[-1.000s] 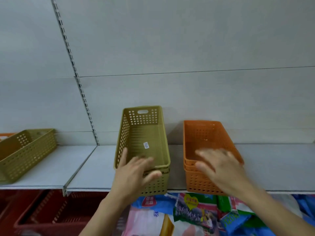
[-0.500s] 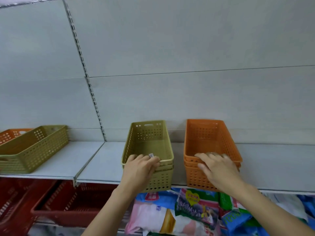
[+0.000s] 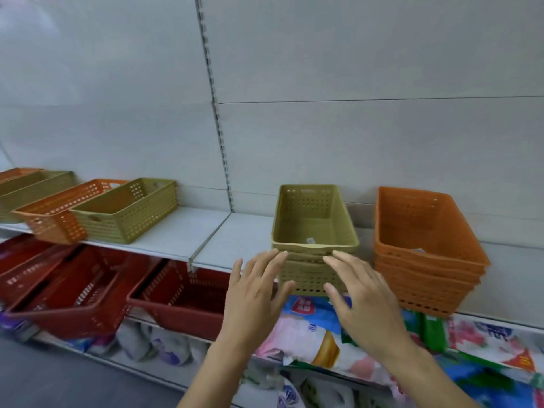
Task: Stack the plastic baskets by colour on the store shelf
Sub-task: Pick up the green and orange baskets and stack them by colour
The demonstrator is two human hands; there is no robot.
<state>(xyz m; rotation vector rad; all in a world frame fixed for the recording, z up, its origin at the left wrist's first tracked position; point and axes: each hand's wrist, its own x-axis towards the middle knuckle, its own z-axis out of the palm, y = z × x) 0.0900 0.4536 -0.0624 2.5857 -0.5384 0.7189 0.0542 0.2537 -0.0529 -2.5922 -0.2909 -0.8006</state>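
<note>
Two bare forearms, left hand (image 3: 253,293), right hand (image 3: 363,298)

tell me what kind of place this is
Most likely a shop aisle. A white slotted display shelf carries stacks of green baskets and orange baskets, red shopping baskets sit below, and bagged packaged goods lie underneath.

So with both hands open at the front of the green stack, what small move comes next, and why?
Probably reach the left hand toward the loose green basket further left on the shelf. The green stack looks nested and square, neither it nor the right hand holds anything, and single green and orange baskets there remain unsorted.
</note>
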